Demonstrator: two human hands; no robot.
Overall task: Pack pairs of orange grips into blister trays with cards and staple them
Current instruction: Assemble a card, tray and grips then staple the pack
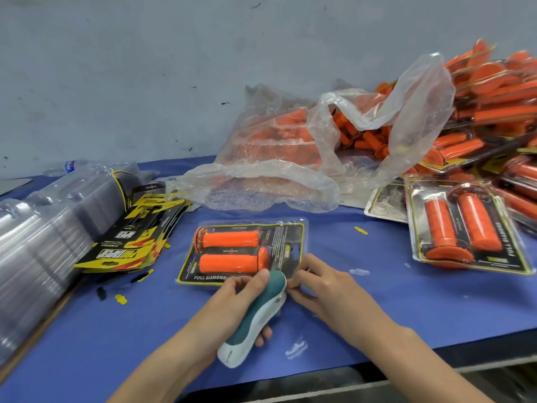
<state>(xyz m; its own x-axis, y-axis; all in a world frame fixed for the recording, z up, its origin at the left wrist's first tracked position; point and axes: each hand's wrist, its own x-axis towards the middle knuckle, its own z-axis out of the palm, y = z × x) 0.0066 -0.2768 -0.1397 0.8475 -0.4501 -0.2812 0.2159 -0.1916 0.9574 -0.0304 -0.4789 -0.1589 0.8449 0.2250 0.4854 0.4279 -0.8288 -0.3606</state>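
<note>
The stapler (255, 318) is smooth moulded plastic, teal and white, with a soft sheen. The pack (279, 231) is clear glossy plastic over printed card; its orange grips (229, 239) look matt and finely textured, like rubber. The table cover (377, 301) is matt blue. On the left, the stacked trays (43, 242) are shiny clear plastic and the loose cards (122, 251) glossy paper. The far bags (276, 181) are thin crinkled film.

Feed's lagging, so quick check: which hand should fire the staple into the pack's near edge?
Left. The left hand grips the stapler, nose at that edge; the right hand pinches the pack steady.
</note>
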